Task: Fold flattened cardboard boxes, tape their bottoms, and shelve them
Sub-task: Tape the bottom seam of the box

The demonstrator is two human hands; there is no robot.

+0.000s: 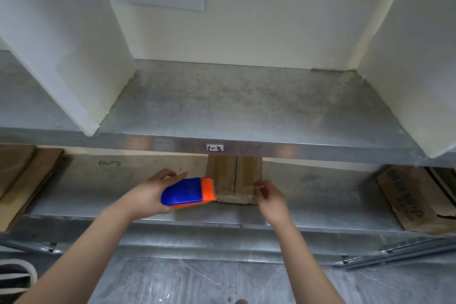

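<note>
A small folded cardboard box [234, 177] stands on the lower metal shelf [98, 192], its flap seam running away from me and clear tape over its near edge. My left hand [150, 195] grips a blue and orange tape dispenser [188, 192], whose orange end touches the box's left near corner. My right hand [270, 197] rests at the box's right near corner, fingers curled against the cardboard.
The upper metal shelf [246, 106], labelled "1-3", has white panels [74, 44] at left and right. Flattened cardboard [22, 180] lies at the lower shelf's left end. A printed, torn box [409, 200] lies at its right end. Metal rails [394, 252] lie on the grey floor.
</note>
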